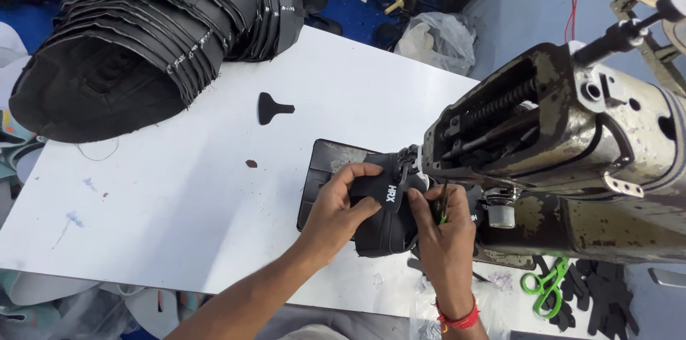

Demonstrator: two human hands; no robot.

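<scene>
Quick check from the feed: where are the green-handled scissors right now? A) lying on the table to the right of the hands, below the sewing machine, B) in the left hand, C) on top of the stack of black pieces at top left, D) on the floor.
A: the green-handled scissors lie on the table below the sewing machine, beside small black pieces, in neither hand.

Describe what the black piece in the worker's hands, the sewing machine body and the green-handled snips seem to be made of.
Black piece: probably matte synthetic leather or fabric; it bends softly under both hands.
Sewing machine body: cast metal, pale paint worn off in dark, grimy patches.
Green-handled snips: glossy plastic loops; the blades are too small to judge.
</scene>
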